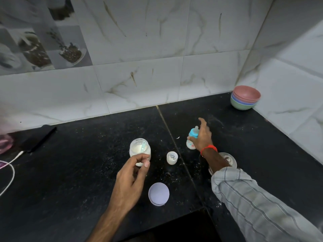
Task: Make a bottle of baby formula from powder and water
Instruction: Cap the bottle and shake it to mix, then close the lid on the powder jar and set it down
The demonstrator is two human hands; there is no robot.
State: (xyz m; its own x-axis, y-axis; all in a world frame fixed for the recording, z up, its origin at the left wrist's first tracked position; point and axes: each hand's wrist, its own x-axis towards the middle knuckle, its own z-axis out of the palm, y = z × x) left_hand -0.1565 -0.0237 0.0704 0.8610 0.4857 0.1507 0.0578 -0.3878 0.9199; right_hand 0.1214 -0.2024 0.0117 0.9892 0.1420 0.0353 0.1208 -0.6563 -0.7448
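Observation:
A clear jar of white formula powder (139,148) stands open on the black counter, a teal scoop resting inside it. My left hand (132,179) grips the jar's near side. The jar's lilac lid (158,194) lies flat nearer to me. A small baby bottle (191,139) with a blue collar and teat stands to the right, white liquid showing in its lower part. My right hand (202,137) is closed around the bottle at its collar, with the index finger stretched out. A small clear cap (172,157) stands between jar and bottle.
Stacked coloured bowls (245,97) sit in the back right corner. A round steel vessel (228,160) is partly hidden under my right forearm. A dark phone (39,138) with a white cable (10,169) lies at the left. The counter's front edge drops away below the lid.

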